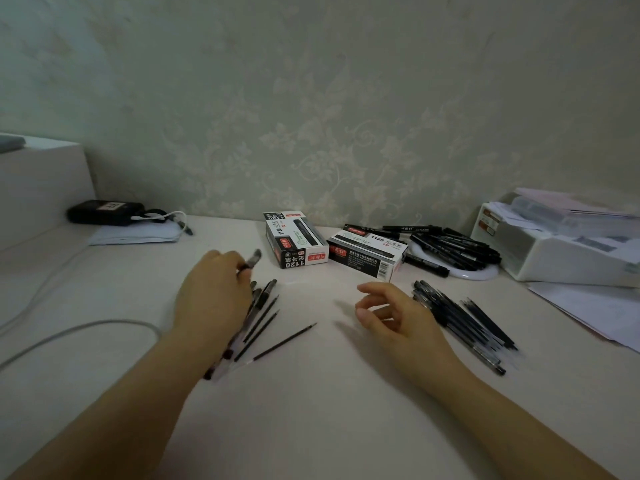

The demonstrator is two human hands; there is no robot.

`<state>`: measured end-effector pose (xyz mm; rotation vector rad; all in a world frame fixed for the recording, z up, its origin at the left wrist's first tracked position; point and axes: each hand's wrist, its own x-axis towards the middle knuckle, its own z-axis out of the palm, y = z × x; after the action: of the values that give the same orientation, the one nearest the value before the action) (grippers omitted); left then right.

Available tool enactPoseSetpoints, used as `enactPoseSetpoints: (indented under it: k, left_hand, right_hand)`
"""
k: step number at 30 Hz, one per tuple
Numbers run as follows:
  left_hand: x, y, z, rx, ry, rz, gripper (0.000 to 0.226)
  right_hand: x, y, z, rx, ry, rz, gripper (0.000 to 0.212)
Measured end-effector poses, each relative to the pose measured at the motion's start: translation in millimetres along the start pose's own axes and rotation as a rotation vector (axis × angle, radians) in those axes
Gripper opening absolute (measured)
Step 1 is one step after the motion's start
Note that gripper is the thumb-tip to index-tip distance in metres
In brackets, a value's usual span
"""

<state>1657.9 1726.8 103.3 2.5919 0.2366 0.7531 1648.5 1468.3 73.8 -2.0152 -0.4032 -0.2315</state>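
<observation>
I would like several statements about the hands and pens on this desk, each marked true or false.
1. The left hand holds a pen. True.
2. The right hand grips a box. False: it holds nothing, its fingers loosely curled.
3. A heap of pens lies left of the left hand. False: the pen pile lies right of the right hand.
4. A pen box sits on the desk near the wall. True.

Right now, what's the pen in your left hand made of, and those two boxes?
The pen the left hand holds looks like clear, glossy plastic: light seems to pass through its barrel. The left box and the right box look like thin printed cardboard, matte, with sharp folded edges. Blur leaves both somewhat uncertain.
</observation>
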Motion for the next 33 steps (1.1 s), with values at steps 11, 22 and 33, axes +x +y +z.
enactPoseSetpoints:
  k: [11, 22, 33]
  left_hand:
    - [2, -14, 4, 0.113, -0.197, -0.141, 0.030]
    - [-16, 20, 0, -0.028, -0.087, 0.096, 0.029]
    - [-41, 44, 16, -0.148, -0.246, 0.374, 0.017]
  right_hand:
    - [-1, 0, 2, -0.029, -0.013, -0.011, 0.027]
    - [4, 2, -20, -0.648, 0.197, -0.112, 0.021]
    - [4, 4, -30, -1.066, 0.152, 0.245, 0.031]
